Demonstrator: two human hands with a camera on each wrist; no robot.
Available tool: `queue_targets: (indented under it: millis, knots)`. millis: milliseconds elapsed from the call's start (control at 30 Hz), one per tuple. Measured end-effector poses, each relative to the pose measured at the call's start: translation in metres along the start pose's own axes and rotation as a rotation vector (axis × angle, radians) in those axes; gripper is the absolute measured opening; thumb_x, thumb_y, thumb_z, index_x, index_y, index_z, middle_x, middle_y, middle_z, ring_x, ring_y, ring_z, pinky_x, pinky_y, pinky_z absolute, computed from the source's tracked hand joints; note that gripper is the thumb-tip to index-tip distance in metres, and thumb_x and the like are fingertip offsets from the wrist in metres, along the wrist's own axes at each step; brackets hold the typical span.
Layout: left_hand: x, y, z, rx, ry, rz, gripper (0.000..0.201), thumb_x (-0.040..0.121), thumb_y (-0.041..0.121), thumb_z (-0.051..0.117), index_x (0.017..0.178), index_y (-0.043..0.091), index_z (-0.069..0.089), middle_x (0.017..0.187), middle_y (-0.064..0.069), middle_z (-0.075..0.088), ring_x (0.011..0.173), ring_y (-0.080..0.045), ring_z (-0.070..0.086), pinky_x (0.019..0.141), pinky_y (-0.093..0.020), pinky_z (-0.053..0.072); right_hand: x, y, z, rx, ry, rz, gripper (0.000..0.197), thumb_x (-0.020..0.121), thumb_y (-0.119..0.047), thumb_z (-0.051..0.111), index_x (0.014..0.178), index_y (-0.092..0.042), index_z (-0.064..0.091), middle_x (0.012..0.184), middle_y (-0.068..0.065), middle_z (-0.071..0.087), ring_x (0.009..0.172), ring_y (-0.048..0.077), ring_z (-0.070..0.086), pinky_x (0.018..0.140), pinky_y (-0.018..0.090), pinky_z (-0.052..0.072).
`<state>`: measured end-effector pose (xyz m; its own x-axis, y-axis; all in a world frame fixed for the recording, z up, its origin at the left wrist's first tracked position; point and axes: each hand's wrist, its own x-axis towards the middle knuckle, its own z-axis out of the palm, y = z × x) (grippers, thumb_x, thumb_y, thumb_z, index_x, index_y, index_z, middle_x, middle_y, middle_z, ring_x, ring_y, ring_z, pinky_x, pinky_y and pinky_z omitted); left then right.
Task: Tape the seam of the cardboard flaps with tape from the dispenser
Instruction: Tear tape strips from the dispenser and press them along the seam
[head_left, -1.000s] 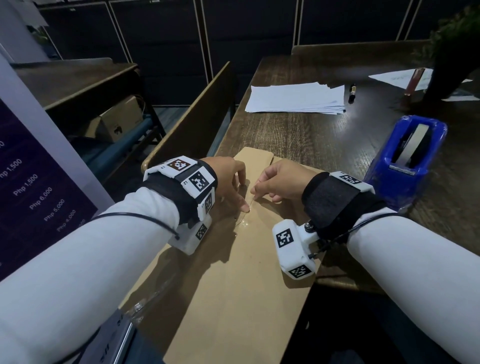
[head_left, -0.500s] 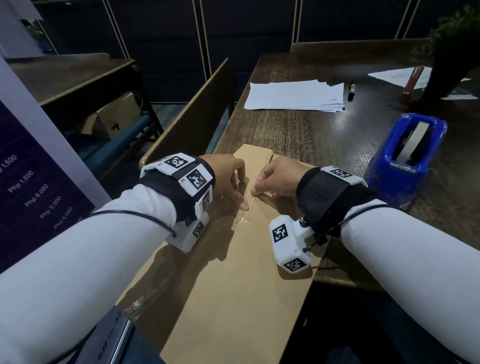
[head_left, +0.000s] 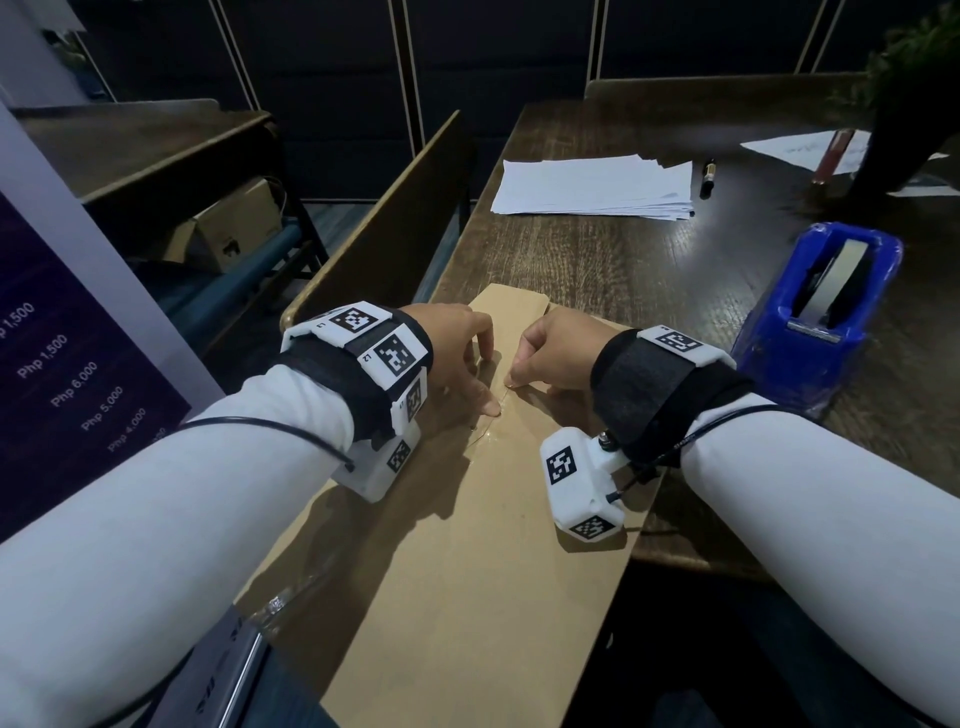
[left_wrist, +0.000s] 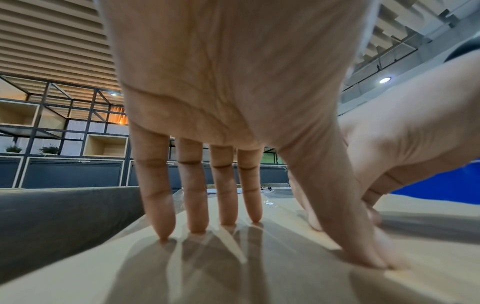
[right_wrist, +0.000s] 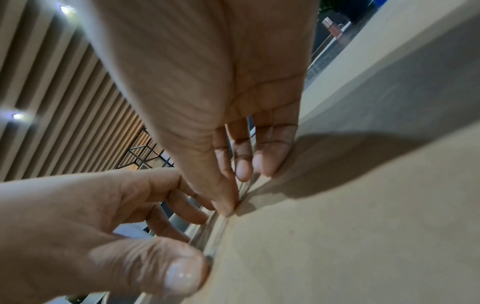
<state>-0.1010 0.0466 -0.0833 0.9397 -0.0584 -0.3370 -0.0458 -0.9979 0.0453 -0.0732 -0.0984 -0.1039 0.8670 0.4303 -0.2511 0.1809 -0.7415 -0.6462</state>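
Note:
Two brown cardboard flaps (head_left: 467, 571) lie flat on the desk, and their near end overhangs its edge. A strip of clear tape (head_left: 485, 434) shines along the seam between my hands. My left hand (head_left: 485, 374) presses its straight fingers (left_wrist: 226, 195) on the left flap, and its thumb (right_wrist: 168, 267) holds the tape down. My right hand (head_left: 514, 382) has bent fingers; its thumb (right_wrist: 223, 195) and forefinger tips meet on the tape at the seam, just beyond the left thumb. The blue tape dispenser (head_left: 815, 317) stands on the desk to the right of my right wrist.
A stack of white paper (head_left: 592, 187) and a pen (head_left: 707, 176) lie farther back on the dark wooden desk (head_left: 597, 260). A plant pot (head_left: 893, 156) with more papers stands at the back right. A bench back (head_left: 384, 228) runs along the desk's left side.

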Motion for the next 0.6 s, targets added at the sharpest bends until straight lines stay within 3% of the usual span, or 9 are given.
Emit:
queue_targets:
  millis: [167,267,400,600]
  knots:
    - [0.000,0.000,0.000,-0.008,-0.003,-0.006,0.071,0.065,0.054,0.078,0.123,0.024,0.051,0.118,0.004,0.060,0.100,-0.015,0.055,0.079,-0.029,0.046,0.002,-0.001,-0.001,-0.047,-0.011,0.008,0.014,0.082,-0.019,0.073,0.073,-0.016,0.063,0.065,-0.001,0.059,0.061,0.013,0.055,0.051,0.020,0.041]
    - [-0.001,0.000,0.000,-0.006,-0.004,-0.009,0.071,0.064,0.055,0.078,0.123,0.024,0.052,0.117,0.005,0.060,0.100,-0.015,0.056,0.080,-0.029,0.047,0.004,-0.004,-0.001,-0.084,-0.019,0.026,0.015,0.081,-0.022,0.074,0.080,-0.016,0.060,0.079,0.002,0.063,0.072,0.017,0.059,0.062,0.025,0.047]
    - [-0.002,0.001,0.000,0.005,0.006,-0.021,0.071,0.063,0.058,0.078,0.121,0.026,0.052,0.116,0.008,0.061,0.099,-0.014,0.057,0.079,-0.029,0.048,0.009,-0.005,-0.007,-0.103,-0.029,0.076,0.041,0.073,-0.028,0.081,0.094,-0.014,0.049,0.094,0.008,0.063,0.087,0.025,0.063,0.088,0.042,0.054]
    - [-0.007,0.001,0.000,0.000,0.009,-0.023,0.070,0.062,0.057,0.079,0.121,0.028,0.053,0.117,0.009,0.062,0.099,-0.013,0.059,0.079,-0.028,0.049,0.012,-0.008,-0.015,-0.232,-0.118,0.098,0.044,0.086,-0.035,0.068,0.115,-0.003,0.061,0.103,0.011,0.069,0.096,0.025,0.067,0.094,0.039,0.052]
